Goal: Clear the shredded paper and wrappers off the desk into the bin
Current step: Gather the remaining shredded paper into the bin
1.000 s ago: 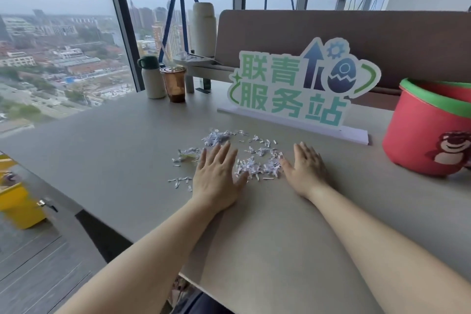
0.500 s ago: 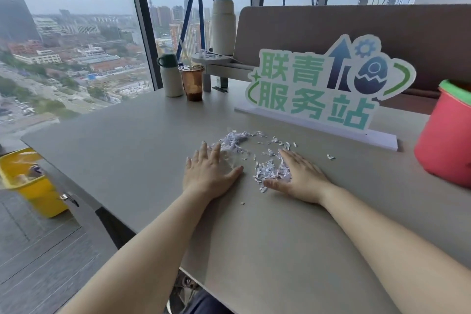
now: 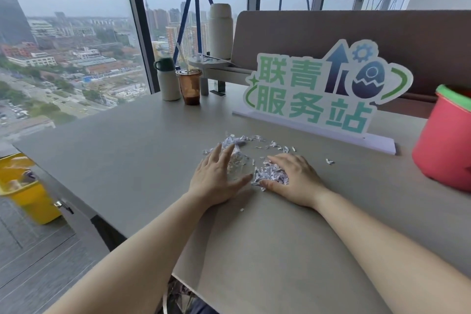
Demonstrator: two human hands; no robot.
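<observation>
Nothing is binned yet: shredded paper (image 3: 270,173) is raked together on the desk (image 3: 127,150) by spread left hand (image 3: 216,178) and cupped right hand (image 3: 293,181); strays lie at 12 o'clock.

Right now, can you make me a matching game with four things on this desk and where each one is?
Things:
1. pile of white shredded paper
2. pink bucket with a green rim
3. clear plastic cup of brown drink
4. white and green cut-out sign

Places:
A. at the desk's right edge
B. between the two hands
C. standing behind the shreds
D. beside the white flask, near the window

Pairs: 1-B, 2-A, 3-D, 4-C
</observation>
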